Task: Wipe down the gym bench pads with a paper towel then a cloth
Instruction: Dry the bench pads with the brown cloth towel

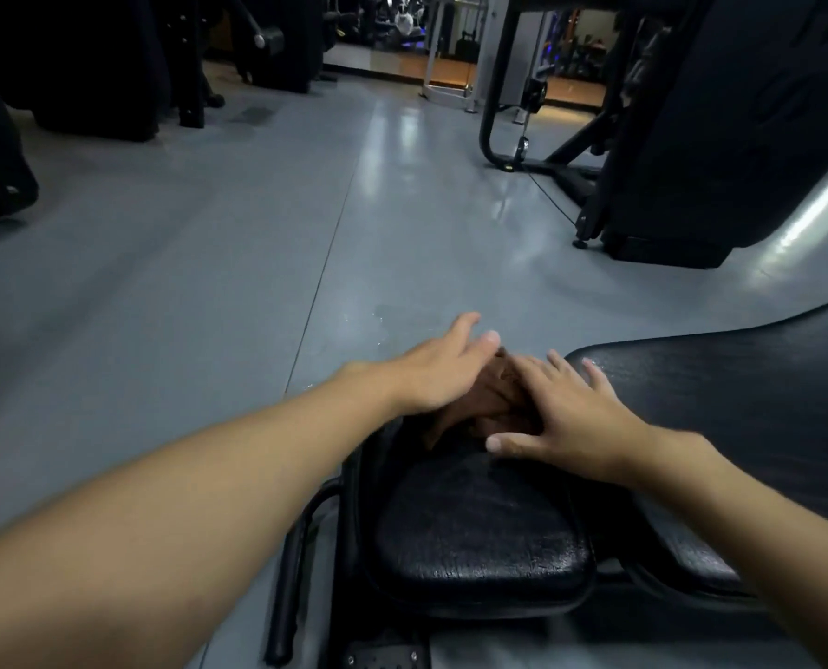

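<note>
both hands, left (pixel 438 366) and right (pixel 566 417), lay open, flat on a brown cloth (pixel 491 398) at the seat pad's (pixel 484 528) far end; cloth step seemingly; next, press and sweep nearward.

Seat pad (pixel 484 533): black, cracked surface, mounted on a dark frame.
Cloth (pixel 486 403): brown, crumpled, lay on the far end of the seat pad.
Long pad (pixel 740 393): black, just right of the seat pad.
Floor (pixel 209 282): grey, glossy, carried the bench frame.
</note>
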Available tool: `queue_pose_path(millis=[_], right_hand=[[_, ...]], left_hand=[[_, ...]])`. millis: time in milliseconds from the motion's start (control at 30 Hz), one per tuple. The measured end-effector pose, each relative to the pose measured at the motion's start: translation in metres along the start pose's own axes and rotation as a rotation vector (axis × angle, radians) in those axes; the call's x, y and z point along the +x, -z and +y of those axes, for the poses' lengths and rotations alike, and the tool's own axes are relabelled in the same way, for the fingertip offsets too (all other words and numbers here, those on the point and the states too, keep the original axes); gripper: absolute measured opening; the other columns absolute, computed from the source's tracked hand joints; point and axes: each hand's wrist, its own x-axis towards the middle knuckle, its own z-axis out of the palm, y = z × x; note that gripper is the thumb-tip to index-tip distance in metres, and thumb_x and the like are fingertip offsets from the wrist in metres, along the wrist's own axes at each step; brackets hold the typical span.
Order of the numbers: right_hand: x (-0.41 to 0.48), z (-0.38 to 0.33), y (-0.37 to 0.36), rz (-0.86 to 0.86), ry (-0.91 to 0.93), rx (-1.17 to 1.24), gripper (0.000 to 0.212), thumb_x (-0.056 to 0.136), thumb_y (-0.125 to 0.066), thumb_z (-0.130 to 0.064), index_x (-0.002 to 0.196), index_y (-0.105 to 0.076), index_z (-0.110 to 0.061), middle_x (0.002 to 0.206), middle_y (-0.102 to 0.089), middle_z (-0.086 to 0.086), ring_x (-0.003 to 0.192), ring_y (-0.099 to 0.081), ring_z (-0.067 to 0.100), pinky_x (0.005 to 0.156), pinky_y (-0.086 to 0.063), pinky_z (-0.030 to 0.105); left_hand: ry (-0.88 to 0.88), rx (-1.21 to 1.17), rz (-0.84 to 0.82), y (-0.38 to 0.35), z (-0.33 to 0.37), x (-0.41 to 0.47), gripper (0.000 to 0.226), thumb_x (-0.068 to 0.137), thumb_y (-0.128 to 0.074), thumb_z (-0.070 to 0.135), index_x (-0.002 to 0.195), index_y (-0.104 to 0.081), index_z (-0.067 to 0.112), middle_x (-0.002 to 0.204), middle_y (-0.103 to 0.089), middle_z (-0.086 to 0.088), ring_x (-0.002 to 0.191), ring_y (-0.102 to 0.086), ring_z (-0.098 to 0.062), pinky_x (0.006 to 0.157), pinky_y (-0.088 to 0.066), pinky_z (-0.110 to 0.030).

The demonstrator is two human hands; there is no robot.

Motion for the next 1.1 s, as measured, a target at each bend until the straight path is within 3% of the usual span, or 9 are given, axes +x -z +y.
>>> queue_pose_path(millis=[67, 100, 233, 333, 533, 700, 867, 967, 1100], right_hand=[[-0.016, 0.010, -0.014, 0.022, -0.055, -0.096, 0.118, 0.064, 0.006, -0.090, 0.158, -0.006, -0.021, 0.164, -0.018, -0.005, 0.153, 0.005, 0.019, 0.121, 0.004, 0.051], [-0.020, 0.011, -0.020, 0.034, -0.069, -0.107, 0.115, 0.067, 0.013, -0.086, 0.158, -0.009, -0.019, 0.164, -0.020, -0.006, 0.153, 0.009, 0.017, 0.121, 0.007, 0.049], [-0.023, 0.002, -0.022, 0.042, -0.094, -0.117, 0.100, 0.083, 0.003, -0.075, 0.158, 0.003, -0.009, 0.167, -0.009, 0.001, 0.151, 0.014, 0.008, 0.121, 0.013, 0.045], [-0.025, 0.001, -0.016, 0.031, -0.097, -0.116, 0.096, 0.088, -0.009, -0.076, 0.157, 0.007, -0.011, 0.167, -0.002, 0.004, 0.150, 0.010, 0.004, 0.120, 0.014, 0.045], [-0.020, 0.006, -0.022, 0.043, -0.105, -0.134, 0.106, 0.080, -0.003, -0.081, 0.154, 0.017, -0.009, 0.167, -0.009, 0.002, 0.150, 0.005, -0.001, 0.121, 0.010, 0.046], [-0.020, 0.004, -0.023, 0.044, -0.103, -0.167, 0.110, 0.079, 0.000, -0.081, 0.156, 0.010, -0.003, 0.166, -0.014, 0.003, 0.150, 0.001, 0.001, 0.121, 0.011, 0.047], [-0.019, 0.004, -0.025, 0.066, -0.091, -0.170, 0.106, 0.085, -0.008, -0.080, 0.156, 0.005, -0.002, 0.165, -0.015, 0.005, 0.151, -0.004, 0.004, 0.121, 0.007, 0.050], [-0.019, 0.003, -0.025, 0.061, -0.090, -0.189, 0.103, 0.087, -0.009, -0.077, 0.156, 0.003, -0.002, 0.166, -0.012, 0.006, 0.151, -0.003, 0.005, 0.120, 0.007, 0.052], [-0.018, 0.004, -0.024, 0.063, -0.095, -0.189, 0.105, 0.087, -0.010, -0.078, 0.156, 0.002, 0.001, 0.166, -0.011, 0.008, 0.151, -0.003, 0.006, 0.121, 0.007, 0.051]], left_hand=[[-0.092, 0.327, -0.031, -0.017, -0.004, 0.002, 0.058, 0.098, -0.025, 0.059, 0.145, -0.032, 0.025, 0.148, -0.044, -0.003, 0.135, -0.041, -0.026, 0.110, -0.031, -0.040], [-0.153, 0.449, -0.006, -0.024, -0.006, 0.004, 0.059, 0.097, -0.025, 0.060, 0.144, -0.034, 0.024, 0.147, -0.044, -0.004, 0.135, -0.041, -0.026, 0.110, -0.031, -0.043], [-0.169, 0.588, 0.015, -0.033, -0.016, 0.027, 0.070, 0.090, -0.016, 0.067, 0.149, -0.022, 0.030, 0.147, -0.042, -0.009, 0.133, -0.041, -0.033, 0.108, -0.031, -0.053], [-0.209, 0.590, 0.014, -0.033, -0.013, 0.042, 0.065, 0.087, -0.016, 0.069, 0.142, -0.031, 0.038, 0.135, -0.050, -0.007, 0.121, -0.051, -0.035, 0.098, -0.038, -0.052], [-0.201, 0.431, 0.068, -0.021, -0.013, 0.065, 0.046, 0.090, -0.032, 0.069, 0.124, -0.052, 0.045, 0.125, -0.064, 0.005, 0.115, -0.058, -0.026, 0.090, -0.043, -0.039], [-0.130, 0.433, 0.016, -0.012, -0.025, 0.060, 0.057, 0.081, -0.025, 0.077, 0.118, -0.052, 0.042, 0.118, -0.067, -0.003, 0.108, -0.059, -0.032, 0.088, -0.046, -0.040], [0.009, 0.445, 0.010, -0.003, -0.039, 0.056, 0.050, 0.087, -0.027, 0.074, 0.094, -0.042, 0.027, 0.098, -0.061, -0.004, 0.087, -0.052, -0.031, 0.075, -0.040, -0.040], [-0.046, 0.545, -0.026, -0.017, -0.011, 0.070, 0.049, 0.090, -0.026, 0.070, 0.104, -0.050, 0.029, 0.110, -0.065, -0.006, 0.097, -0.057, -0.031, 0.077, -0.037, -0.039], [-0.083, 0.487, -0.046, -0.022, -0.004, 0.076, 0.051, 0.087, -0.026, 0.075, 0.109, -0.053, 0.039, 0.116, -0.067, 0.000, 0.109, -0.059, -0.029, 0.086, -0.043, -0.039]])
